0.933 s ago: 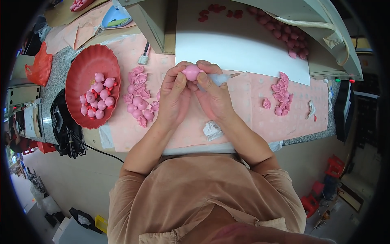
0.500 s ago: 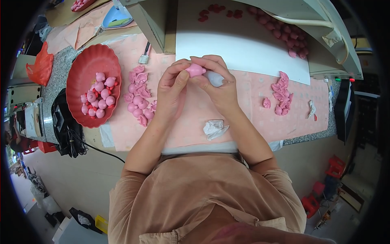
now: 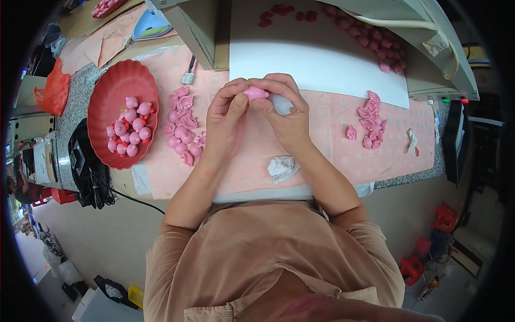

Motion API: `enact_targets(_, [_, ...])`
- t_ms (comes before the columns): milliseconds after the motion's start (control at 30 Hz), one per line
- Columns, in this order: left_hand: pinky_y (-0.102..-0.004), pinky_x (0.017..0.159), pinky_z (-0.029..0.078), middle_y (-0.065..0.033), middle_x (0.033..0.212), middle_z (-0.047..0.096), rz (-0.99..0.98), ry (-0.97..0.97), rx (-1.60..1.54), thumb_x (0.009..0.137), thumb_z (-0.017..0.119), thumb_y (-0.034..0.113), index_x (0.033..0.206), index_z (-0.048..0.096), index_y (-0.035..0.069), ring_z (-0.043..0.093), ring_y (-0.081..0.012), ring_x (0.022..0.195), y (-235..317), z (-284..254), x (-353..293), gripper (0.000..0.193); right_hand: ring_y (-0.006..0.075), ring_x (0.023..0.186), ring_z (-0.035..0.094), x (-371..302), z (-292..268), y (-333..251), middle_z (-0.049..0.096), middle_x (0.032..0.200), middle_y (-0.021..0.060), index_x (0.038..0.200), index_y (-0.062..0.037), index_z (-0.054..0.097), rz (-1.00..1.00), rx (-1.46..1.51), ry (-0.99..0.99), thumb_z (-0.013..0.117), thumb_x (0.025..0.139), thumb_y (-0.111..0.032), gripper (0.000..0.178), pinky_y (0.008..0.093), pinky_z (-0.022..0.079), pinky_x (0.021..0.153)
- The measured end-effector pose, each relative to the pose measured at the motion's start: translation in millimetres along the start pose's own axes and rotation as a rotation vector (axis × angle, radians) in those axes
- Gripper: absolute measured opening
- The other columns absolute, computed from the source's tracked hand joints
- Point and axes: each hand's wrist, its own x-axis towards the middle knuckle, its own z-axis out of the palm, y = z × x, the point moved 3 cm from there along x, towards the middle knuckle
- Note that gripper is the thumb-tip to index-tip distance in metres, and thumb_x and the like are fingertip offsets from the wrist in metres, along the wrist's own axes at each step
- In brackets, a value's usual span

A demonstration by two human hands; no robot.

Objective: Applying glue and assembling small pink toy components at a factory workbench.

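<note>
Above the middle of the pink work surface, my left hand [image 3: 226, 110] is closed, its thumb and fingers pinching a small, glossy pink rounded piece [image 3: 254, 94] with a knob at one end. My right hand [image 3: 287, 126] meets it there, thumb and fingertips against the same piece. Tucked in the right hand's curled fingers is a small translucent whitish squeeze bottle [image 3: 281, 104], partly hidden. Left of my hands lies a group of pink balls and ruffled pink pieces [image 3: 182, 131]. A crumpled white tissue [image 3: 282, 169] rests below my hands.
A red scalloped bowl [image 3: 126, 75] with pink balls and small red bits stands at left. A brush [image 3: 188, 76] lies near the cabinet [image 3: 196, 32]. White paper [image 3: 316, 70] carries red pieces and pink balls. More ruffled pink pieces [image 3: 371, 121] lie at right.
The pink piece has turned slightly between my fingertips, so its knob shows at a different angle. Both hands keep nearly the same place and hold.
</note>
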Motion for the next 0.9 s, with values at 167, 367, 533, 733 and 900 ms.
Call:
enact_targets(167, [-0.0284, 0.092, 0.046, -0.0058, 0.116, 0.055, -0.023, 0.077, 0.202, 0.089, 0.063, 0.005, 0.116, 0.057, 0.004, 0.053, -0.0134, 0.108, 8, 9, 6, 0.028, 0.0134, 0.096, 0.055, -3, 11, 14, 0.059, 0.108, 0.0030, 0.117, -0.0058, 0.060, 0.503, 0.584, 0.088, 0.068, 0.088, -0.017, 0.032, 0.0294, 0.046, 0.086])
enact_targets(367, [-0.0252, 0.086, 0.050, -0.0076, 0.114, 0.056, 0.041, 0.126, 0.446, 0.087, 0.065, 0.000, 0.127, 0.047, 0.003, 0.058, -0.0145, 0.104, 20, 3, 9, 0.044, 0.0112, 0.094, 0.056, 0, 5, 17, 0.060, 0.107, 0.0029, 0.122, -0.0054, 0.056, 0.410, 0.358, -0.024, 0.066, 0.090, -0.018, 0.036, 0.0273, 0.048, 0.082])
enact_targets(533, [-0.0270, 0.094, 0.044, -0.0066, 0.119, 0.056, 0.099, 0.090, 0.397, 0.088, 0.063, 0.001, 0.120, 0.054, 0.002, 0.055, -0.0142, 0.108, 22, 10, 6, 0.034, 0.0087, 0.090, 0.056, 2, 6, 15, 0.060, 0.104, 0.0018, 0.120, -0.0052, 0.057, 0.330, 0.359, -0.055, 0.068, 0.088, -0.014, 0.035, 0.0237, 0.048, 0.077])
enact_targets(733, [-0.0261, 0.088, 0.050, -0.0056, 0.113, 0.054, 0.077, 0.038, 0.398, 0.088, 0.065, 0.003, 0.114, 0.054, 0.000, 0.059, -0.0155, 0.103, 19, 9, 4, 0.028, 0.0087, 0.091, 0.055, -2, 5, 23, 0.060, 0.105, 0.0013, 0.120, -0.0046, 0.057, 0.345, 0.470, -0.045, 0.068, 0.088, -0.016, 0.036, 0.0232, 0.047, 0.079])
enact_targets(900, [-0.0269, 0.089, 0.049, -0.0054, 0.113, 0.054, 0.132, 0.038, 0.419, 0.088, 0.065, 0.004, 0.110, 0.054, 0.000, 0.057, -0.0156, 0.106, 15, 8, 2, 0.025, 0.0099, 0.097, 0.055, -5, 9, 23, 0.060, 0.111, 0.0027, 0.118, -0.0038, 0.057, 0.297, 0.484, -0.032, 0.069, 0.088, -0.019, 0.036, 0.0244, 0.047, 0.083])
